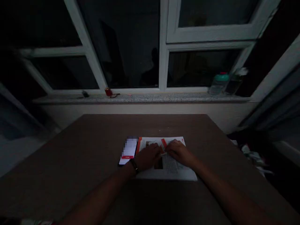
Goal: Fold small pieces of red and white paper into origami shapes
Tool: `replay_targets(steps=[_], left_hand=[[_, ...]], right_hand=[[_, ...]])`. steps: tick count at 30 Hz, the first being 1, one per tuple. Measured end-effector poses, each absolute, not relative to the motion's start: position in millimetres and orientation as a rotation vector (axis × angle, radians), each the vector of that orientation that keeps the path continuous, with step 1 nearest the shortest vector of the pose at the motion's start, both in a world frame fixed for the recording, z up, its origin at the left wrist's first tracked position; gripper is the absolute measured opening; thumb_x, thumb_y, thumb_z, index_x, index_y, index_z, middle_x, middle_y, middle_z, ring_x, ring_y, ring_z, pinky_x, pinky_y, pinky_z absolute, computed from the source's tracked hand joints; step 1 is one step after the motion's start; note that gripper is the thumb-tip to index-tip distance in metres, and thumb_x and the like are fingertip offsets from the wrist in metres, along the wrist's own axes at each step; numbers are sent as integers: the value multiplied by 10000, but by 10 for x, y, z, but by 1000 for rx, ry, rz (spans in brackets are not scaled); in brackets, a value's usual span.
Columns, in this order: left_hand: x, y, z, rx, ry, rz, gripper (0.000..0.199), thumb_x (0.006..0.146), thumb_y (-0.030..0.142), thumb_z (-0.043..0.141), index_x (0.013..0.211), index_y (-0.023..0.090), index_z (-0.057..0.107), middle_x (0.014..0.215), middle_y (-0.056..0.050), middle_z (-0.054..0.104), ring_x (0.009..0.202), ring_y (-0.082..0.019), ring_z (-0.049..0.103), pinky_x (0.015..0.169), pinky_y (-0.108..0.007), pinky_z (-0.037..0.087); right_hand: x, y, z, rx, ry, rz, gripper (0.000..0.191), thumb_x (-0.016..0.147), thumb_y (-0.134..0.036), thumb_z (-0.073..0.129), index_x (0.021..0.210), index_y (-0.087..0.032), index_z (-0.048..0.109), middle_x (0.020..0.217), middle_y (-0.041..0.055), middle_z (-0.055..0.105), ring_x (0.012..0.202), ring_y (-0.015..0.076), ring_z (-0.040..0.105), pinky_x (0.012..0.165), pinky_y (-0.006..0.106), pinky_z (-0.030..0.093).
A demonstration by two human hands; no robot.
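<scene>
1. White printed paper sheet with an orange left edge (170,164): lies flat on the brown wood-grain table (105,131), under both hands. Possible fault: sliding or creasing. Cause: sideways pressure from either hand, as no weight other than the hands is seen on the sheet.
2. Small red strip-like piece with pale edging (163,143): located on the upper middle of the sheet, between the 2 hands. Whether it is loose or part of a larger item cannot be determined. Possible fault: tearing or bending askew. Cause: uneven pull between the hands, aggravated by dim light.
3. Black slab-shaped phone with a lit screen (128,151): rests just beside the sheet's left edge. Possible fault: displacement. Cause: an outward swing of the left forearm, which bears a dark wristband (134,165).
4. Left hand (147,157): palm down over the sheet, fingers bent together, tips at the lower left side of the red piece. Pinch closure: cannot be confirmed.
5. Right hand (180,153): arched, fingers curled inward, tips beside the red piece's right side. Finger gap is small; whether the tips clamp the piece or only touch it cannot be determined.
</scene>
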State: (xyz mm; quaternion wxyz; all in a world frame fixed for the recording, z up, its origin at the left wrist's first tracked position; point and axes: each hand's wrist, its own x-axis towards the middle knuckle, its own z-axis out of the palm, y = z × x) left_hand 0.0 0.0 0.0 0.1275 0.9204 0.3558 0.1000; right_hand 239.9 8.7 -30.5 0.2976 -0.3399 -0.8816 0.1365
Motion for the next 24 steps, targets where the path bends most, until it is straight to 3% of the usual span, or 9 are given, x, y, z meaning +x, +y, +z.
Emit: replay_targets(steps=[13,24], left_hand=[[-25,18,-23,2677,1004,368,163,973,268,518,1115,193,491,1121,-65,546,1019,-217,539,871,-340,448],[-16,22,-23,2642,996,414,126,973,237,506,1093,199,511,1098,-54,569,1016,-212,552,884,-340,447]], right_hand=[[2383,33,-224,-915,-2350,355,135,907,-167,563,973,-224,667,964,49,683,993,220,568,874,379,415],[2341,33,-216,-1019,-2322,341,102,925,-215,576,967,-207,669,944,60,673,979,232,560,851,373,416]])
